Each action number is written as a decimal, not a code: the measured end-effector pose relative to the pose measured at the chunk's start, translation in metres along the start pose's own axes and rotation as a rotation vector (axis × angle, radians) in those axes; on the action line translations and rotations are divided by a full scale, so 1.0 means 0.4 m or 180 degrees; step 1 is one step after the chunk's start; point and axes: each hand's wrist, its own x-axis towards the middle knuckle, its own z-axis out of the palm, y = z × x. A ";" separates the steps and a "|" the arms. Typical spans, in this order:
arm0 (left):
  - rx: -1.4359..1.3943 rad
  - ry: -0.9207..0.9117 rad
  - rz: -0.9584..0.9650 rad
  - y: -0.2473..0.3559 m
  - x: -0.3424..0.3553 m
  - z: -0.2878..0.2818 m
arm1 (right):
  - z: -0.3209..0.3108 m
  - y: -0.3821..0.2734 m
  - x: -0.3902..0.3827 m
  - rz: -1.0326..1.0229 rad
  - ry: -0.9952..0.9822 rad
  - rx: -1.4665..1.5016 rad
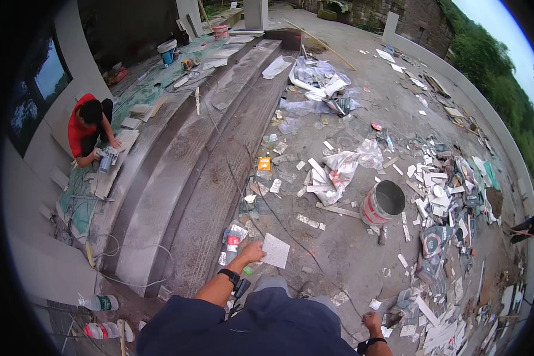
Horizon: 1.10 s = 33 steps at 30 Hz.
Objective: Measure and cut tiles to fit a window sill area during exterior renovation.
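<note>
My left hand (253, 251) grips a square, pale speckled tile (275, 251) by its left edge, thumb and fingers closed on it. The tile is held out in front of my body, over the ground. On the ground beside that hand lies a plastic bottle with a red label (234, 240), among crumpled wrappers. My right hand (372, 321) hangs low at my right side, its fingers loosely curled, and I make out nothing in it. Close above it a small white tile scrap (375, 304) lies on the ground.
Wide curved steps (190, 160) rise on the left, with a cable (267, 204) trailing across the ground. A person in red (89, 130) crouches there with a power tool (105, 161) at a slab. A bucket (382, 203) stands ahead right; rubble and broken tiles (439, 196) spread beyond.
</note>
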 end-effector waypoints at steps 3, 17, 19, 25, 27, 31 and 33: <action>-0.0563 0.0506 -0.0129 0.057 0.167 -0.125 | -0.100 -0.498 0.316 -0.0899 0.0012 0.0427; -0.2946 0.0553 -0.0104 0.334 1.216 -0.771 | -0.216 -1.441 0.908 -0.1007 -0.0752 -0.1355; -0.2993 0.0651 -0.0051 0.408 1.335 -0.971 | -0.232 -1.477 1.021 -0.0542 -0.0799 -0.1076; -0.3611 0.1309 0.0172 0.405 1.734 -1.389 | -0.212 -1.724 1.496 0.0161 -0.0879 -0.1128; -0.3620 0.1596 0.0043 0.357 1.838 -1.474 | -0.116 -1.986 1.683 -0.1203 -0.1003 -0.1775; -0.3494 0.2235 -0.0512 0.309 1.953 -1.689 | 0.062 -2.680 1.980 -0.0868 -0.1246 -0.1570; -0.3628 0.2511 -0.0742 0.285 2.008 -1.777 | 0.137 -3.035 2.093 -0.1870 -0.1142 -0.1442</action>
